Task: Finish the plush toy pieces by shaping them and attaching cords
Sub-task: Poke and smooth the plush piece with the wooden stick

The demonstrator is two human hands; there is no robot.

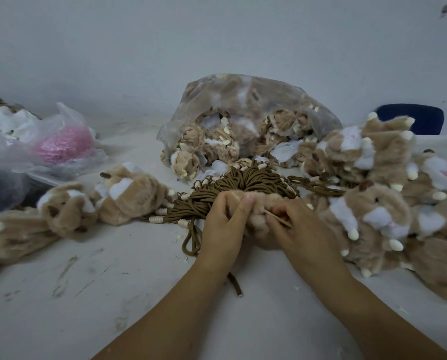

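Head view: left hand (225,224) and right hand (295,229) meet over the surface (113,281), centre frame, just in front of the cord bundle (243,183). The plush piece (262,203) sits between them, lifted slightly off the surface. The left grip is closed round its left end, with the thumb up on top. The right grip pinches a thin wooden stick (278,219), tip aimed into the fabric; I can't tell how deep it goes.

Handling, judged:
- The plush piece is light, soft and floppy. It collapses under pressure, so bunch the fabric near the opening or seam rather than the fluffy middle. The fur is a bit slippery, so use a full-finger wrap, not fingertips.
- The stick is thin, stiff and probably snappable. Pinch it low near the tip and push along its axis.
- The cords are limp, tangle easily and carry pale beads. Pull one by its bead end or loop. A loose cord (191,240) lies by the left wrist.

Likely step: shaping, poking out corners with the stick. The cord on this piece is not visibly attached.

Around them, a clear bag (243,100) of unfinished pieces lies behind the cords. A pile of plush toys (373,203) is to the right and a few more toys (129,193) to the left. At far left another bag holds a pink ball (64,146).
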